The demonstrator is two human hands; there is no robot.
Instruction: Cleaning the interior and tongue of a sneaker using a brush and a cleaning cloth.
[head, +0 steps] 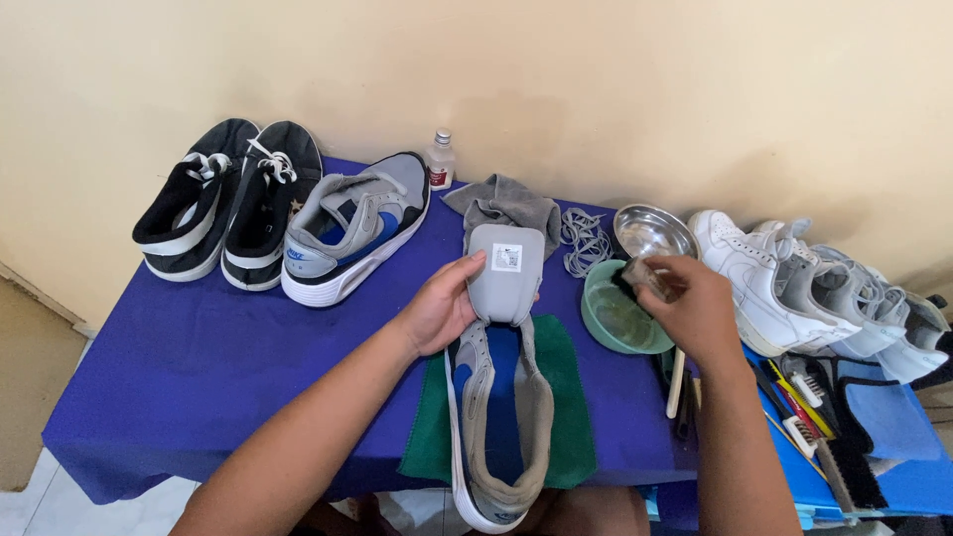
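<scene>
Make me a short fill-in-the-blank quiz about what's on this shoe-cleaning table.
1. The left hand pulls up the grey shoe's ____.
2. The right hand holds a brush over the ____ bowl.
3. The grey shoe lies on a ____ cloth.
4. The pair at far left is ____.

Missing words: tongue; green; green; black

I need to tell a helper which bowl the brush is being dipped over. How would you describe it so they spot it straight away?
On the blue-covered table, look right of the green cloth, under the right hand. The bowl is pale green plastic, sitting in front of a shiny metal bowl; its green colour and dull finish set it apart.
</scene>
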